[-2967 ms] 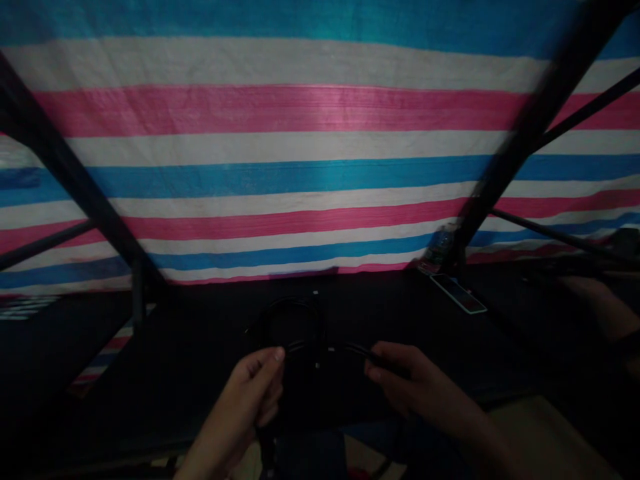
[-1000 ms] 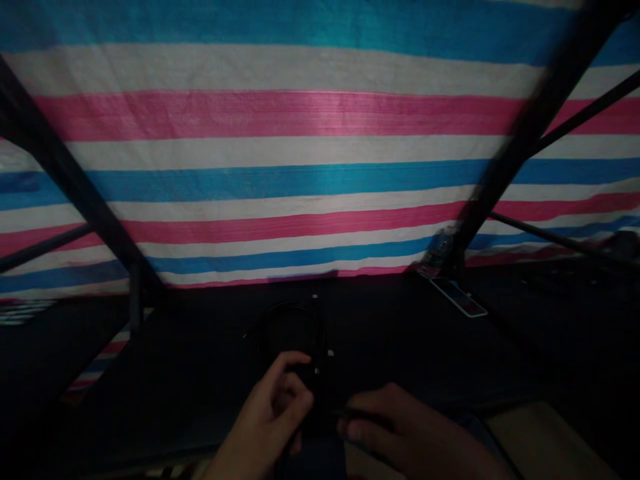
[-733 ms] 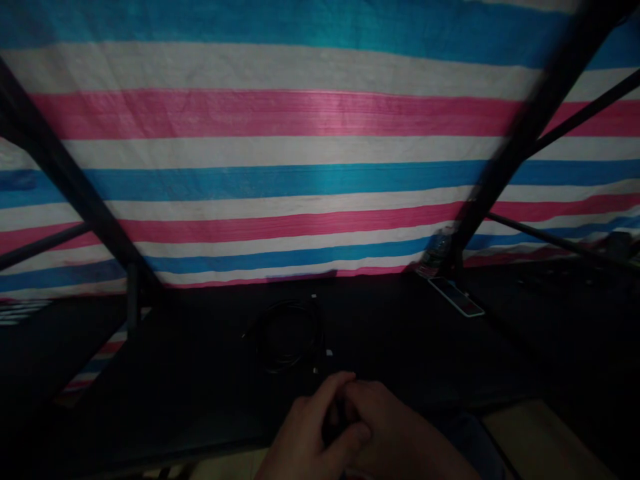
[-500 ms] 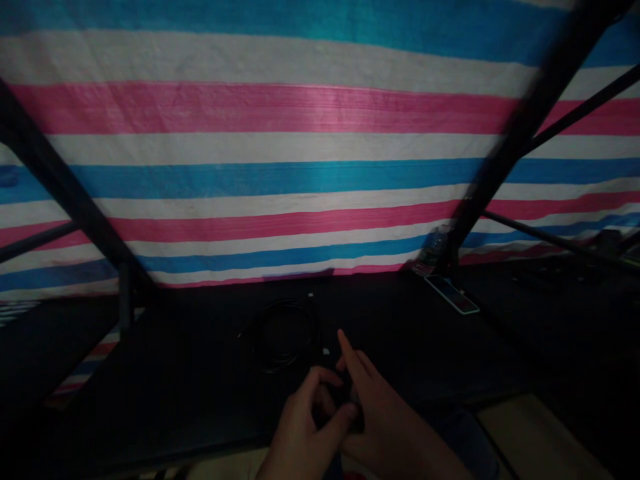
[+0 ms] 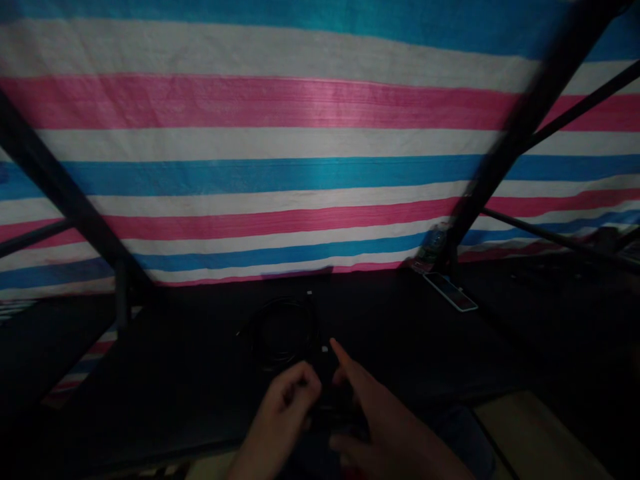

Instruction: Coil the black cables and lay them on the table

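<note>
The left hand (image 5: pixel 280 415) curls narrow, too dark to tell whether it holds anything; the right hand (image 5: pixel 376 408) spreads wide. Just beyond, a coiled cable (image 5: pixel 316 325) lies on the black table (image 5: pixel 190 373). Farther right are a phone (image 5: pixel 451 292) and bottle (image 5: pixel 434 248), beside a slanting post (image 5: pixel 493 177); behind hangs a striped sheet (image 5: pixel 280 147).

L hand (image 5: pixel 286 400) & R hand (image 5: pixel 373 410), btm ctr of frame, both bare, slim-fingered; L forearm (image 5: pixel 253 460) & R forearm (image 5: pixel 425 443) bare too as far as btm edge shows. Dk blue trouser leg (image 5: pixel 465 437) lower R, plain-looking, fabric detail too dim.
</note>
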`<action>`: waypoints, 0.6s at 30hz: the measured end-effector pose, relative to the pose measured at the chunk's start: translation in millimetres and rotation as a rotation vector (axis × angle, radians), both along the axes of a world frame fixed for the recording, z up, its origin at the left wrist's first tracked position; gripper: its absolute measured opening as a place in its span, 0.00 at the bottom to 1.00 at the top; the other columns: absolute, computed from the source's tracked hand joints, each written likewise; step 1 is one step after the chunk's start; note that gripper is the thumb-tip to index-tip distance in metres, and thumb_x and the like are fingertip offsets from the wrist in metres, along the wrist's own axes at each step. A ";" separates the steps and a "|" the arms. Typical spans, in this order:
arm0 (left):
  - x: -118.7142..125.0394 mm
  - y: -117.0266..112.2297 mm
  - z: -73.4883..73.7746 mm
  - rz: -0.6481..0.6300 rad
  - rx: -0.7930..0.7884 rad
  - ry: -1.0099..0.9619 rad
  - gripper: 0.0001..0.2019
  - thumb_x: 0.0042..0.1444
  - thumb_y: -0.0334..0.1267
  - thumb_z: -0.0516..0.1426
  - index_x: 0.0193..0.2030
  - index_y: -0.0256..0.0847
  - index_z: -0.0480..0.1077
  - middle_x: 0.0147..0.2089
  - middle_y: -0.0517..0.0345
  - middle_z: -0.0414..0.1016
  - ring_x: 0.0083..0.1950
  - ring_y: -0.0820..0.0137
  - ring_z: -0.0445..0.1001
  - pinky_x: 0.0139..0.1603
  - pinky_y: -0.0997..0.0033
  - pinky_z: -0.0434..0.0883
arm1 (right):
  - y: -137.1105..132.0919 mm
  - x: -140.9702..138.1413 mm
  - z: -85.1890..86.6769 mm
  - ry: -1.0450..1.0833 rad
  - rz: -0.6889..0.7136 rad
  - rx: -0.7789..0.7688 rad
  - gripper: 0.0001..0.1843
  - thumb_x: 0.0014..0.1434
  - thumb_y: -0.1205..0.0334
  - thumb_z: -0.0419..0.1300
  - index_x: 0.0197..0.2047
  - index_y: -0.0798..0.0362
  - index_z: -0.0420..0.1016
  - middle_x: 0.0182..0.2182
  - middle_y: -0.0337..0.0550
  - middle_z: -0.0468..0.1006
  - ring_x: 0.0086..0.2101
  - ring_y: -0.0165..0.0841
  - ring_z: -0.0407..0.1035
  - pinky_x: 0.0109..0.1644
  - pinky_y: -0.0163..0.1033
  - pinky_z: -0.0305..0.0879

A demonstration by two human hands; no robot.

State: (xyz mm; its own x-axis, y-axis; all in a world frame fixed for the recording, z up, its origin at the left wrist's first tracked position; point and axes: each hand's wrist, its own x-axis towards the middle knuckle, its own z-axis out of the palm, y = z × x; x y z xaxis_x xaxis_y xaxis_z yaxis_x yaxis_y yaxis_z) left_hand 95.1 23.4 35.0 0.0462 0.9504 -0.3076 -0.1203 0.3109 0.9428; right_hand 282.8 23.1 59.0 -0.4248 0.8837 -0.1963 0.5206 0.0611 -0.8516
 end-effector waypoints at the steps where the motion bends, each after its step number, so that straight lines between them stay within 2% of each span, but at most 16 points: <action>1: -8.4 4.7 2.4 0.113 -0.025 -0.080 0.15 0.49 0.51 0.65 0.32 0.42 0.70 0.25 0.67 0.65 0.24 0.76 0.62 0.24 0.78 0.60 | 0.9 7.4 -2.3 0.013 -0.051 0.016 0.51 0.53 0.68 0.62 0.76 0.47 0.45 0.54 0.51 0.74 0.50 0.40 0.71 0.54 0.45 0.67; 2: -16.9 9.2 5.2 0.211 -0.051 -0.182 0.16 0.48 0.51 0.65 0.31 0.43 0.67 0.21 0.71 0.59 0.20 0.78 0.56 0.21 0.80 0.55 | 2.1 14.7 -4.6 0.032 -0.102 0.026 0.43 0.57 0.66 0.59 0.74 0.48 0.53 0.46 0.48 0.78 0.43 0.39 0.73 0.49 0.44 0.68; 4: -31.8 16.6 10.2 0.314 -0.074 -0.391 0.18 0.47 0.50 0.66 0.28 0.44 0.61 0.17 0.76 0.48 0.16 0.80 0.45 0.17 0.80 0.47 | 4.9 26.8 -9.4 0.107 -0.190 0.038 0.26 0.63 0.56 0.56 0.64 0.52 0.70 0.31 0.42 0.76 0.32 0.35 0.71 0.38 0.40 0.67; 5: -36.9 19.3 11.1 0.321 -0.076 -0.471 0.18 0.47 0.49 0.65 0.26 0.45 0.59 0.15 0.77 0.46 0.15 0.81 0.41 0.16 0.80 0.45 | 6.5 30.7 -11.8 0.159 -0.234 0.045 0.23 0.64 0.51 0.56 0.57 0.54 0.75 0.26 0.40 0.73 0.28 0.34 0.68 0.33 0.38 0.64; 7: -41.0 22.8 7.9 0.263 -0.085 -0.540 0.18 0.50 0.48 0.63 0.24 0.44 0.58 0.14 0.76 0.46 0.15 0.81 0.39 0.15 0.79 0.46 | 9.8 34.0 -15.7 0.287 -0.328 0.062 0.25 0.64 0.42 0.55 0.46 0.55 0.79 0.20 0.35 0.65 0.22 0.30 0.60 0.26 0.35 0.57; 8: -40.3 24.0 4.0 0.217 -0.091 -0.528 0.17 0.51 0.49 0.62 0.24 0.43 0.60 0.13 0.75 0.50 0.14 0.81 0.41 0.15 0.79 0.48 | 11.4 33.9 -16.7 0.342 -0.375 0.072 0.27 0.64 0.38 0.54 0.43 0.55 0.78 0.19 0.33 0.62 0.21 0.28 0.57 0.24 0.34 0.53; 10: -36.3 26.2 -5.7 0.135 -0.074 -0.422 0.16 0.53 0.51 0.60 0.26 0.41 0.65 0.17 0.68 0.62 0.15 0.79 0.54 0.18 0.77 0.56 | 14.7 32.2 -16.1 0.386 -0.441 0.088 0.29 0.62 0.35 0.54 0.40 0.54 0.77 0.19 0.32 0.58 0.19 0.27 0.52 0.22 0.33 0.48; 12: -32.0 28.2 -13.1 0.083 -0.026 -0.262 0.18 0.52 0.55 0.61 0.32 0.39 0.71 0.26 0.58 0.75 0.23 0.72 0.68 0.24 0.73 0.64 | 18.3 31.0 -12.5 0.346 -0.433 0.081 0.27 0.60 0.34 0.57 0.38 0.53 0.77 0.18 0.31 0.58 0.18 0.26 0.50 0.20 0.33 0.45; 13: -30.4 28.7 -14.6 0.056 0.008 -0.171 0.20 0.52 0.57 0.60 0.35 0.38 0.73 0.29 0.55 0.77 0.27 0.69 0.72 0.27 0.71 0.67 | 20.4 30.9 -10.1 0.317 -0.413 0.068 0.26 0.59 0.35 0.59 0.37 0.52 0.78 0.18 0.31 0.58 0.18 0.26 0.50 0.19 0.33 0.44; 14: -29.2 28.6 -14.5 0.015 0.038 -0.079 0.23 0.53 0.59 0.59 0.35 0.38 0.75 0.29 0.55 0.77 0.29 0.67 0.73 0.31 0.70 0.68 | 22.7 31.0 -7.8 0.298 -0.392 0.052 0.25 0.59 0.36 0.60 0.36 0.52 0.78 0.17 0.31 0.57 0.18 0.26 0.49 0.19 0.33 0.42; 16: -27.0 26.4 -11.1 -0.088 0.077 0.080 0.27 0.56 0.63 0.55 0.29 0.38 0.75 0.22 0.58 0.72 0.28 0.68 0.71 0.34 0.69 0.68 | 28.0 31.5 -4.7 0.306 -0.364 0.019 0.24 0.59 0.37 0.61 0.34 0.52 0.77 0.16 0.30 0.56 0.17 0.25 0.48 0.18 0.33 0.41; 18: -24.0 22.8 -7.0 -0.140 0.073 0.116 0.29 0.57 0.66 0.54 0.24 0.39 0.72 0.17 0.62 0.64 0.24 0.71 0.66 0.32 0.70 0.66 | 33.3 31.6 -5.1 0.363 -0.372 -0.017 0.24 0.58 0.37 0.62 0.33 0.52 0.76 0.16 0.28 0.54 0.16 0.23 0.46 0.17 0.32 0.41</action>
State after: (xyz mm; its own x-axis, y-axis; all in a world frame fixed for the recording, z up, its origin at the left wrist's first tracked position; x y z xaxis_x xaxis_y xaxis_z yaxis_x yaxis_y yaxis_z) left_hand 71.0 46.2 28.1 0.1479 0.9570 -0.2494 0.0302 0.2477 0.9684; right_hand 314.4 56.4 53.8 -0.1259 0.9860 -0.1097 0.1752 -0.0868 -0.9807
